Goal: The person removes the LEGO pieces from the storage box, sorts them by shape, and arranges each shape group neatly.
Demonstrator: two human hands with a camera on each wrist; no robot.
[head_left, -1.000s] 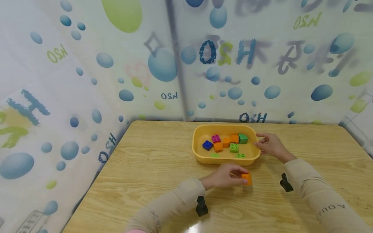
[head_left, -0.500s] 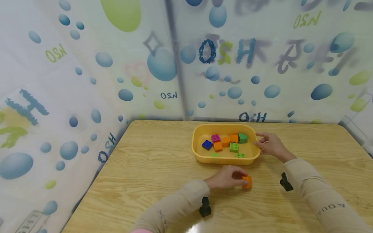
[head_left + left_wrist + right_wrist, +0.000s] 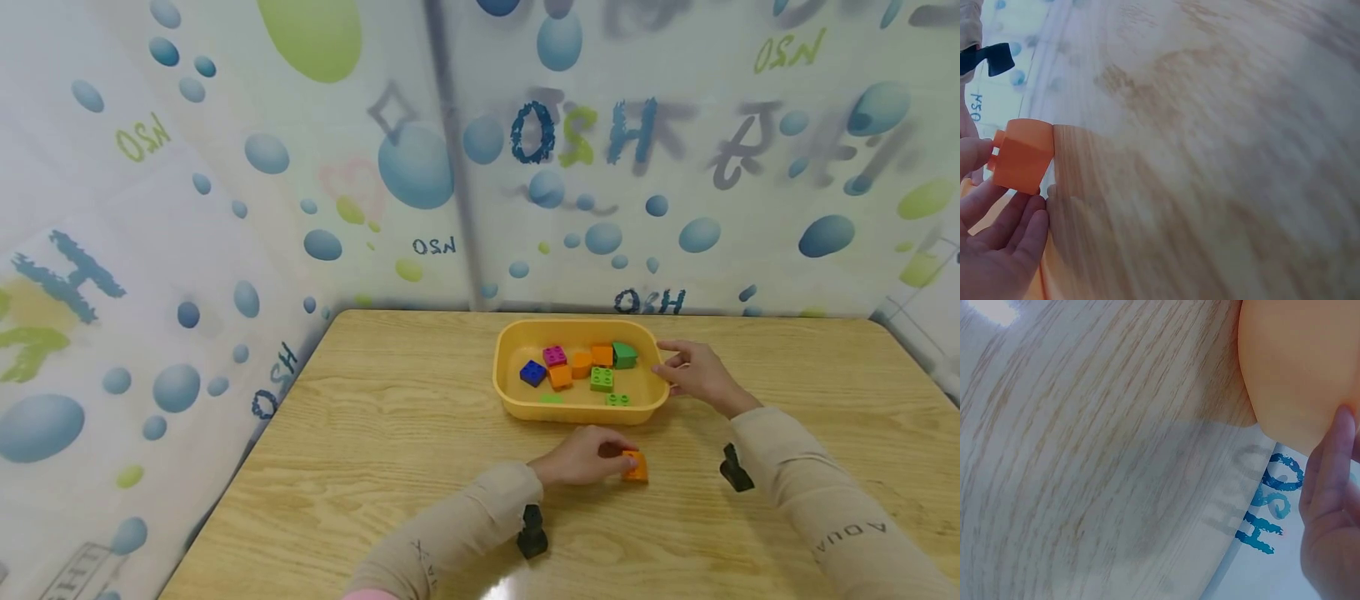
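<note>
An orange building block (image 3: 635, 467) with studs stands on edge, pinched between thumb and fingers of my left hand (image 3: 577, 457), low over the table in front of the yellow bin (image 3: 581, 412). In the left wrist view the block (image 3: 1024, 155) has its studs turned to the thumb, and the other fingers support it from below. My right hand (image 3: 701, 377) holds the bin's right end at the rim. The right wrist view shows its fingertips (image 3: 1344, 419) against the smooth outer wall. Part of its thumb is out of that view.
Inside the bin lie a blue block (image 3: 533, 372), a magenta block (image 3: 554, 356), a dark green piece (image 3: 624, 356), a light green block (image 3: 602, 379) and several orange ones. The wooden table (image 3: 390, 400) meets a patterned wall covering (image 3: 345, 167) at the back. Dark wrist mounts (image 3: 532, 533) hang under both sleeves.
My left hand has moved slightly right and toward me with the orange block, turning it a little in the fingers. The right hand and the bin have stayed in place.
</note>
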